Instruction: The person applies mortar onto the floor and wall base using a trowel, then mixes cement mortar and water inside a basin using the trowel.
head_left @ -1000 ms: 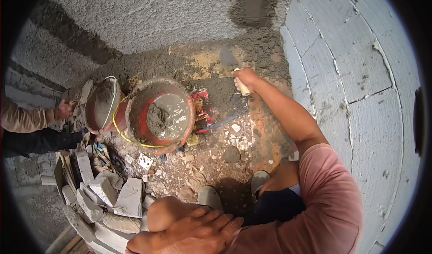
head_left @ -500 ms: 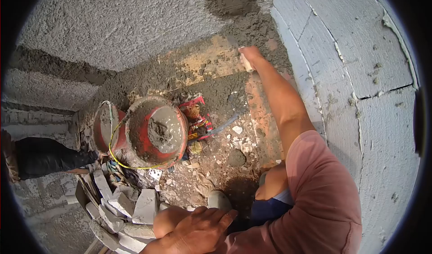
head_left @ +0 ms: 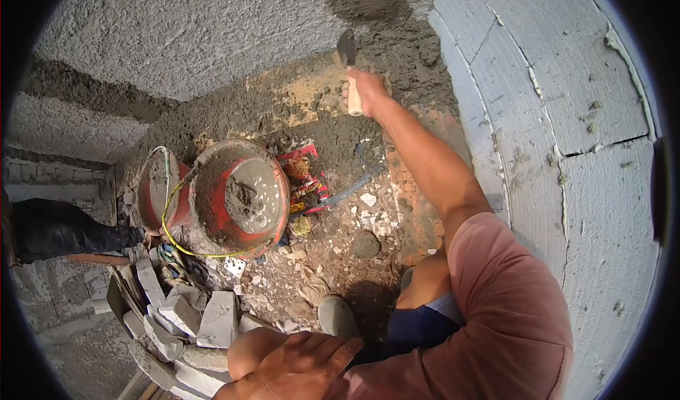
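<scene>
Trowel [head_left: 346, 47] in the right hand [head_left: 367, 92], at the far side of the floor, before the rough grey wall [head_left: 248, 18]; the fingers are closed round its pale handle [head_left: 355, 105], blade pointing away. Just right of the blade lies lumpy mortar [head_left: 414, 53], spread into the far corner beside the block wall [head_left: 538, 103]. The step in hand looks like working that mortar; whether the blade touches wall or floor, or carries any, I cannot tell. The left hand [head_left: 304, 364] lies loosely spread over the left knee [head_left: 246, 348], with nothing visible in its hold. Nearer and to the left, a red bucket [head_left: 212, 196] contains wet mix [head_left: 271, 187]. The next move, I judge, calls for a steady wrist and careful blade tilt, with the wall so near.
</scene>
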A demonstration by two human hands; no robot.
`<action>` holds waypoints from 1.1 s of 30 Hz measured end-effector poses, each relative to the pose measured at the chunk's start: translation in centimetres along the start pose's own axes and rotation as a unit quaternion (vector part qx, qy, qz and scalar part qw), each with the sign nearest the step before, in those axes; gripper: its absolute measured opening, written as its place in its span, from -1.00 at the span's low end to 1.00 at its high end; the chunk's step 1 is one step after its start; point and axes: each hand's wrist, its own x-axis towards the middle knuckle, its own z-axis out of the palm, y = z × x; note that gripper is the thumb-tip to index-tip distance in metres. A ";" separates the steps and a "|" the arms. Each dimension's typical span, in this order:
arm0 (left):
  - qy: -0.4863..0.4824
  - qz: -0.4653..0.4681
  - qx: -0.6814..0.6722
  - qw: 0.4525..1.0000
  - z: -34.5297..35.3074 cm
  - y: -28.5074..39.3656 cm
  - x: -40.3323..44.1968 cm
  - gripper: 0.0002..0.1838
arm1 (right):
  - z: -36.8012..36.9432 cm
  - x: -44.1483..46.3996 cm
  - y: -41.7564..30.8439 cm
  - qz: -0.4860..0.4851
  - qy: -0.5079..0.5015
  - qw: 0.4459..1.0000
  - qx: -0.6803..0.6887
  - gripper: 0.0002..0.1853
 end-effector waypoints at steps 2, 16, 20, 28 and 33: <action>-0.010 -0.002 0.006 1.000 -0.3 0.0 0.2 -0.55 | -0.8 2.9 -0.6 0.040 -0.039 0.995 -0.078 -0.68; -0.002 -0.020 0.029 0.999 0.2 0.2 -1.2 -0.58 | -5.1 -5.3 0.7 -0.016 0.072 0.997 -0.011 -0.71; 0.005 0.005 0.016 1.000 0.4 -0.2 -1.1 -0.58 | -7.6 -5.3 3.7 -0.013 0.032 0.910 -0.414 -0.58; 0.025 -0.037 0.007 0.999 0.6 -0.6 -2.5 -0.57 | -17.8 -3.4 -4.1 -0.050 0.283 0.796 -0.532 -0.50; 0.036 -0.027 0.028 0.999 0.4 -0.8 -4.0 -0.54 | -16.9 -3.0 -4.5 -0.114 0.350 0.705 -0.606 -0.45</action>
